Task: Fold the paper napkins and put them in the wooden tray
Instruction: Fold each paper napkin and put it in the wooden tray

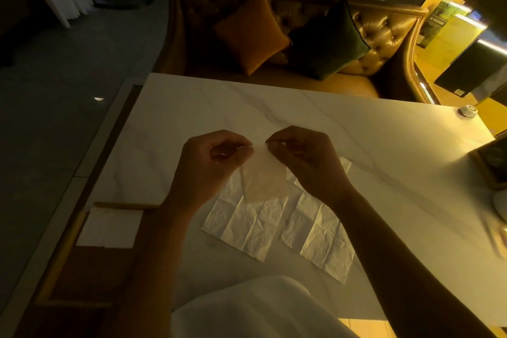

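Observation:
A thin white paper napkin [264, 175] hangs above the marble table, pinched at its top edge by both hands. My left hand [204, 164] grips its upper left corner and my right hand [307, 159] its upper right, fingertips almost touching. Under them two unfolded, creased napkins lie flat on the table, one [247, 225] to the left and one [318, 239] to the right. The wooden tray [65, 244] sits at the table's left edge, with a folded white napkin [109, 228] in its far end.
The marble table [301, 112] reaches to a tufted leather sofa [384, 35] with an orange cushion [251, 31] and a dark green one [329, 38]. A small white object [467, 111] sits at the far right corner. A dark framed thing [491, 162] stands at the right edge.

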